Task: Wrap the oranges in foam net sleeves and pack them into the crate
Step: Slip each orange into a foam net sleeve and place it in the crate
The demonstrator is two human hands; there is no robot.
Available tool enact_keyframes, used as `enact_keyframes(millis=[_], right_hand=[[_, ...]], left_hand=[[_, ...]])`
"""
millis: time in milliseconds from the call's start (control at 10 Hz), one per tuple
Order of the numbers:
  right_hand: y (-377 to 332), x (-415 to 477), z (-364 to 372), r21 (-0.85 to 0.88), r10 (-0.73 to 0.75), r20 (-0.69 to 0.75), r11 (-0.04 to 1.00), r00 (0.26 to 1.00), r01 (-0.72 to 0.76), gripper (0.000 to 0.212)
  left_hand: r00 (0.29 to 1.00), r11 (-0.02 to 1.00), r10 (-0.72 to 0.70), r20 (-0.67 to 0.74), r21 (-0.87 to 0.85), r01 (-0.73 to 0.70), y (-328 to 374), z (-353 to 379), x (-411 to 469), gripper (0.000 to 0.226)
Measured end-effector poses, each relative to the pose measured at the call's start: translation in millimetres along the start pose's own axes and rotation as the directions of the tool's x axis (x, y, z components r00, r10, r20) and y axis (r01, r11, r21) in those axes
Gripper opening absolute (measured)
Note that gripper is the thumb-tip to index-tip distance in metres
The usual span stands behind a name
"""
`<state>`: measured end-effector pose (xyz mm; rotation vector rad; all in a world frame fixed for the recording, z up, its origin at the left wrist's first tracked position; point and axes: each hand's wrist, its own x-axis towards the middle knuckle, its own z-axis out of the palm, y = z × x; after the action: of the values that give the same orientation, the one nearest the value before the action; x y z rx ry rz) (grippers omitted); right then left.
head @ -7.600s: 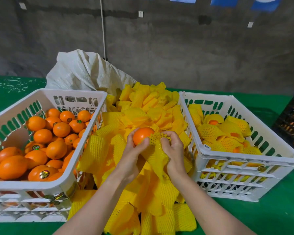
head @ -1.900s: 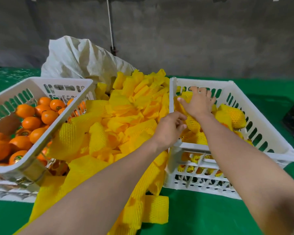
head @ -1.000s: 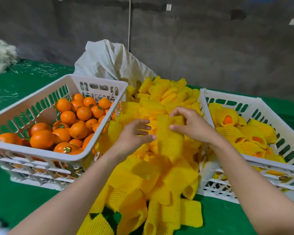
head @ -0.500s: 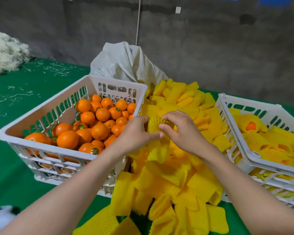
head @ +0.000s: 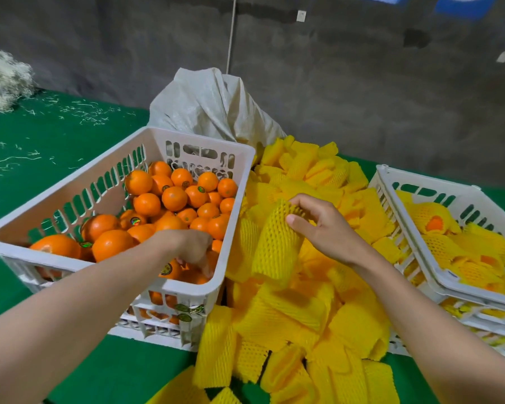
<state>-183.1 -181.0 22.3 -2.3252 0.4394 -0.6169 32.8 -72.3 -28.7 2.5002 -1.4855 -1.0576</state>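
1. Currently, right grip (head: 330,228) is clamped on one foam net sleeve (head: 274,249); thumb pressed against the sleeve's top end, fingers (head: 302,203) curled over it; a pinch, not a full fist.
2. Sleeve: yellow mesh tube, hanging from the pinch and slightly tilted; top end rounded, body limp; lower end meets the sleeve pile (head: 303,316).
3. Left grip (head: 191,247) is down inside the left crate (head: 70,196), at its near right corner; fingers curled downward among the loose oranges (head: 174,198); fingertips touch fruit; cannot tell whether it has closed on one, since the back of the hand hides it.
4. Loose oranges: bright, glossy, several with small round stickers; heaped across the left crate.
5. Sleeve pile sits on the green counter (head: 41,170) between the two crates; it lies against both crate walls and spills toward the near edge.
6. Right crate (head: 449,196): white, slotted, same type as the left; it holds wrapped oranges (head: 433,221); orange skin shows through the open sleeve ends on a few.
7. Behind the pile: pale woven sack (head: 210,106) against a grey wall; pale shredded fibre (head: 0,80) heaped at the counter's far left, with loose strands scattered on the green.
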Motion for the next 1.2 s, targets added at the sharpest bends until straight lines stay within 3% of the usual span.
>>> enact_keyframes(millis=[100,200,300,400,500,600,700,800,900,1000,1100,1200], right_hand=[[6.3,-2.4,-0.9,0.047,0.035,-0.01,0.998,0.999,-0.034,0.01],[11.0,-4.6,-2.3,0.133,0.088,-0.003,0.987,0.996,-0.087,0.013],[7.5,-5.0,-4.6,0.311,0.115,-0.006,0.944,0.993,-0.108,0.005],[5.6,-4.6,-7.3,0.434,0.124,-0.024,0.895,0.992,-0.101,0.005],[3.3,-4.7,-6.5,0.522,0.14,0.005,0.844,0.99,-0.122,0.002],[-4.2,-7.3,-7.6,0.623,0.122,0.03,0.774,0.992,-0.114,0.004],[-12.5,-13.2,-11.5,0.726,0.099,0.055,0.679,0.994,-0.108,0.006],[-14.6,-20.9,-15.5,0.774,0.116,0.088,0.618,0.989,-0.141,0.008],[-11.8,-30.2,-18.4,0.777,0.147,0.103,0.605,0.984,-0.172,0.008],[-9.2,-37.9,-18.4,0.756,0.152,0.092,0.633,0.984,-0.168,0.007],[-6.1,-45.2,-18.5,0.704,0.16,0.056,0.693,0.985,-0.153,0.007],[-5.8,-54.5,-17.0,0.629,0.184,0.008,0.763,0.983,-0.148,0.008]], left_hand=[[0.999,0.997,0.033,-0.015,0.063,-0.032,3.7,-3.8,-2.0,0.051],[0.993,0.996,0.087,-0.081,0.008,-0.086,-9.7,-10.8,9.6,0.063],[0.949,0.886,0.136,-0.283,-0.394,-0.245,-24.6,-21.8,1.2,0.057],[0.862,0.522,0.283,-0.421,-0.687,-0.506,-21.2,-28.6,-22.8,0.062],[0.796,0.222,0.385,-0.467,-0.791,-0.571,-3.9,-29.5,-45.2,0.058],[0.772,0.21,0.45,-0.45,-0.786,-0.581,17.4,-27.0,-60.0,0.078],[0.785,0.282,0.482,-0.388,-0.78,-0.559,37.6,-19.1,-65.0,0.09],[0.82,0.392,0.42,-0.388,-0.737,-0.55,61.4,-4.1,-63.5,0.104],[0.862,0.322,0.301,-0.408,-0.807,-0.495,81.8,11.2,-57.5,0.107],[0.889,0.236,0.216,-0.404,-0.862,-0.449,101.5,23.5,-49.2,0.055],[0.912,0.171,0.112,-0.394,-0.896,-0.409,118.9,37.4,-41.1,0.034],[0.919,0.104,0.029,-0.393,-0.913,-0.394,136.6,49.1,-40.0,0.035]])
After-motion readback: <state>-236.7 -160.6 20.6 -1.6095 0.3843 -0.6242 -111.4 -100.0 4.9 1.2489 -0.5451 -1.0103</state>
